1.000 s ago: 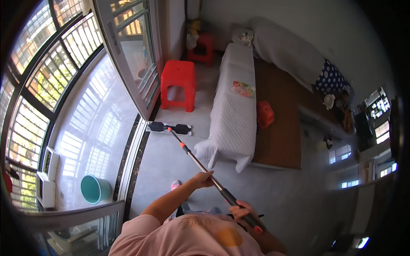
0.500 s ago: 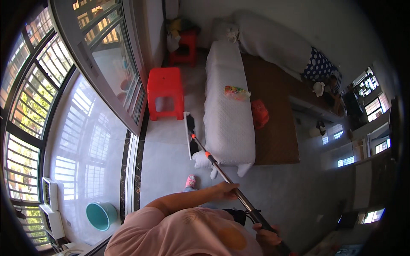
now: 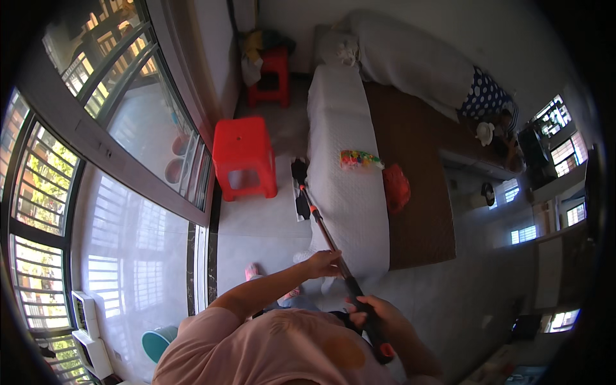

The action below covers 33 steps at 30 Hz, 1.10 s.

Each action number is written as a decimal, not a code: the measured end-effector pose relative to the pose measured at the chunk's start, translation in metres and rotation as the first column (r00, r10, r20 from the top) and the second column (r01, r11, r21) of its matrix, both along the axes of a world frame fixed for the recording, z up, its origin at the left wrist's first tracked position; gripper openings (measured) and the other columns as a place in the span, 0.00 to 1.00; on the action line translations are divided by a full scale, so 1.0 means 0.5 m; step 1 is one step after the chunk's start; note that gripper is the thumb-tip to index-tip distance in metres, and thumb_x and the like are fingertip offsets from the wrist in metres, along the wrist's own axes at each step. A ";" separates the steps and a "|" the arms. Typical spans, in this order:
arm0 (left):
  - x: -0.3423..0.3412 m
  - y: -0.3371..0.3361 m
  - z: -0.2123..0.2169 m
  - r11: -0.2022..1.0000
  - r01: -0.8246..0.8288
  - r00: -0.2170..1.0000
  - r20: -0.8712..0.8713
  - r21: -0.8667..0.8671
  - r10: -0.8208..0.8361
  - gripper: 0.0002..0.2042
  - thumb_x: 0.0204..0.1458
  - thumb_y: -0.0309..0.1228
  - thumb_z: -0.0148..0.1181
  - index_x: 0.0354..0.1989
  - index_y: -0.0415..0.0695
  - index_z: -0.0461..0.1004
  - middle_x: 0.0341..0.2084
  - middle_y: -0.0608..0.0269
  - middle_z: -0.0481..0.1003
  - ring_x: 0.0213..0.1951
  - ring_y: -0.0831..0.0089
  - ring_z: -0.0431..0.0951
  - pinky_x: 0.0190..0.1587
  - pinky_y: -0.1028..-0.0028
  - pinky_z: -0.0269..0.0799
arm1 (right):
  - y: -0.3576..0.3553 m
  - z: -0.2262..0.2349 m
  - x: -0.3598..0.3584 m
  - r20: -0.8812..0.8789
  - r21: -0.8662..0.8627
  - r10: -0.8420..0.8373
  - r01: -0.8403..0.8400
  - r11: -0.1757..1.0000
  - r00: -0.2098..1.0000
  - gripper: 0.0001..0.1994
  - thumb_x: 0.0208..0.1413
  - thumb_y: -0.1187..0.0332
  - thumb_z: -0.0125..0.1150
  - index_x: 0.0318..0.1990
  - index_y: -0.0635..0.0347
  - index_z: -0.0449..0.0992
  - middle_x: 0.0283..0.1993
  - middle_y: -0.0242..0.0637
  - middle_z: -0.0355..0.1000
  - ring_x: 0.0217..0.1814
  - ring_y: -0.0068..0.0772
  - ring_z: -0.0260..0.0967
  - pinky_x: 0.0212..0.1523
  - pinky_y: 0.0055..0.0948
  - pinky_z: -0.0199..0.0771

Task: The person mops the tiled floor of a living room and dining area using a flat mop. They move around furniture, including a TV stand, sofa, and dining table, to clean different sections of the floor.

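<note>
A flat mop (image 3: 328, 235) with a dark pole and orange joints slants across the middle. Its head (image 3: 300, 190) lies on the grey tiles, between the red stool and the side of the white-covered sofa. My left hand (image 3: 323, 264) is closed around the middle of the pole. Lower down, my right hand (image 3: 378, 313) grips the thick black handle near its orange-ended tip.
A red plastic stool (image 3: 244, 156) stands left of the mop head, with another red stool (image 3: 274, 77) behind it. The white-covered sofa section (image 3: 343, 212) holds a colourful packet (image 3: 359, 160). A red bag (image 3: 397, 188) lies on the brown mat (image 3: 420, 224). A teal bucket (image 3: 158, 342) stands beyond the door track. A person (image 3: 504, 138) sits far right.
The mop head has moved right and slightly farther away, closer to the sofa's side. Both hands have shifted left and forward with the pole. A second foot has come into view.
</note>
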<state>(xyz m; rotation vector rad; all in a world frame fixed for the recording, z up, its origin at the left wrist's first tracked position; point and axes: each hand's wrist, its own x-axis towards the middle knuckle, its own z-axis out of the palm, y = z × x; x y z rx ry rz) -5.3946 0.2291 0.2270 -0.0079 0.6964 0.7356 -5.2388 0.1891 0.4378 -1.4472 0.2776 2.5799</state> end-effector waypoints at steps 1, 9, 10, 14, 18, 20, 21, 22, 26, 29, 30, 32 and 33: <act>-0.012 0.018 0.004 0.996 0.080 0.997 -0.016 0.031 -0.079 0.15 0.48 0.39 0.45 0.36 0.40 0.62 0.34 0.55 0.65 0.33 0.65 0.69 0.38 0.69 0.68 | 0.016 0.001 0.008 -0.010 0.023 0.027 -0.027 0.999 1.000 0.12 0.48 0.67 0.45 0.39 0.62 0.58 0.24 0.33 0.57 0.17 0.19 0.52 0.18 0.17 0.56; -0.267 0.079 0.002 0.945 0.294 0.892 -0.397 0.142 -0.218 0.18 0.46 0.36 0.48 0.43 0.42 0.57 0.32 0.56 0.69 0.31 0.68 0.72 0.33 0.74 0.69 | 0.112 -0.071 -0.196 0.032 0.083 0.068 -0.071 0.994 0.997 0.05 0.48 0.69 0.45 0.29 0.60 0.59 0.14 0.29 0.54 0.11 0.17 0.49 0.11 0.16 0.49; -0.323 0.075 -0.041 0.943 0.310 0.858 -0.463 0.119 -0.223 0.17 0.46 0.34 0.48 0.44 0.41 0.57 0.32 0.55 0.69 0.31 0.67 0.72 0.33 0.74 0.69 | 0.135 -0.077 -0.232 0.059 0.087 0.085 -0.090 0.992 0.995 0.07 0.48 0.67 0.46 0.23 0.58 0.59 0.12 0.28 0.53 0.11 0.18 0.49 0.11 0.16 0.49; -0.592 0.036 -0.239 0.925 0.287 0.776 -0.626 0.251 -0.072 0.12 0.44 0.28 0.47 0.38 0.36 0.62 0.26 0.53 0.70 0.22 0.69 0.72 0.20 0.76 0.68 | 0.229 -0.173 -0.339 -0.007 0.237 0.194 -0.187 0.953 0.981 0.11 0.48 0.66 0.46 0.17 0.57 0.59 0.10 0.28 0.52 0.10 0.19 0.50 0.13 0.17 0.51; -0.779 0.003 -0.232 0.997 -0.081 0.652 -0.756 -0.003 0.051 0.08 0.45 0.30 0.45 0.31 0.38 0.64 0.23 0.57 0.71 0.18 0.73 0.71 0.16 0.78 0.66 | 0.363 -0.250 -0.449 0.048 0.469 0.250 -0.243 0.849 0.967 0.16 0.49 0.65 0.43 0.12 0.56 0.58 0.09 0.29 0.54 0.10 0.20 0.51 0.13 0.18 0.54; -0.832 -0.002 -0.206 0.985 -0.163 0.602 -0.796 -0.050 0.060 0.08 0.46 0.32 0.44 0.25 0.39 0.65 0.22 0.58 0.70 0.19 0.74 0.71 0.19 0.79 0.67 | 0.455 -0.305 -0.495 0.031 0.477 0.247 -0.231 0.848 0.969 0.16 0.50 0.64 0.42 0.11 0.55 0.58 0.10 0.29 0.56 0.10 0.21 0.52 0.14 0.20 0.55; -0.843 0.006 -0.177 0.968 -0.236 0.593 -0.802 -0.087 0.073 0.09 0.44 0.29 0.44 0.31 0.39 0.65 0.24 0.58 0.70 0.20 0.73 0.72 0.19 0.79 0.66 | 0.506 -0.326 -0.515 0.018 0.491 0.249 -0.226 0.841 0.968 0.16 0.50 0.64 0.42 0.12 0.55 0.58 0.10 0.29 0.56 0.11 0.22 0.53 0.15 0.21 0.56; -0.861 0.004 -0.169 0.962 -0.261 0.605 -0.790 -0.081 0.097 0.07 0.43 0.30 0.45 0.28 0.40 0.66 0.23 0.60 0.70 0.20 0.74 0.71 0.20 0.79 0.66 | 0.556 -0.340 -0.542 0.020 0.522 0.245 -0.219 0.824 0.969 0.16 0.49 0.64 0.42 0.12 0.55 0.58 0.10 0.29 0.56 0.11 0.22 0.53 0.14 0.21 0.56; -0.869 0.001 -0.157 0.839 -0.534 0.557 -0.790 -0.102 0.258 0.06 0.42 0.29 0.46 0.19 0.40 0.66 0.14 0.62 0.68 0.15 0.76 0.69 0.15 0.80 0.64 | 0.778 -0.391 -0.664 -0.043 0.446 0.143 -0.109 0.888 0.989 0.11 0.46 0.67 0.45 0.15 0.56 0.58 0.12 0.28 0.55 0.11 0.19 0.53 0.14 0.18 0.56; -0.852 0.002 -0.154 0.802 -0.562 0.595 -0.773 -0.204 0.220 0.08 0.43 0.32 0.48 0.23 0.39 0.66 0.16 0.61 0.69 0.17 0.74 0.70 0.18 0.78 0.65 | 0.947 -0.450 -0.757 -0.069 0.313 0.004 0.018 0.950 0.998 0.07 0.44 0.71 0.49 0.20 0.59 0.57 0.15 0.30 0.56 0.13 0.16 0.53 0.14 0.14 0.56; -0.842 0.009 -0.159 0.786 -0.585 0.602 -0.756 -0.197 0.258 0.08 0.43 0.32 0.46 0.24 0.39 0.67 0.17 0.60 0.69 0.17 0.73 0.70 0.18 0.79 0.65 | 1.007 -0.467 -0.772 -0.052 0.288 -0.010 0.025 0.957 0.999 0.07 0.44 0.71 0.49 0.22 0.60 0.57 0.16 0.31 0.56 0.14 0.18 0.54 0.15 0.16 0.58; -0.827 -0.014 -0.226 0.957 -0.258 0.401 -0.886 0.136 0.234 0.08 0.43 0.30 0.44 0.27 0.36 0.65 0.23 0.55 0.70 0.22 0.66 0.71 0.20 0.75 0.66 | 1.112 -0.473 -0.821 -0.024 0.332 0.061 -0.050 0.942 0.998 0.08 0.45 0.71 0.49 0.23 0.60 0.56 0.16 0.32 0.56 0.15 0.21 0.55 0.16 0.21 0.60; -0.809 0.004 -0.210 0.948 -0.275 0.411 -0.872 0.159 0.266 0.09 0.43 0.29 0.44 0.29 0.36 0.63 0.25 0.53 0.69 0.24 0.64 0.72 0.21 0.74 0.67 | 1.145 -0.470 -0.837 -0.001 0.388 0.122 -0.112 0.915 0.992 0.08 0.45 0.71 0.49 0.23 0.60 0.56 0.16 0.33 0.56 0.15 0.23 0.56 0.17 0.23 0.61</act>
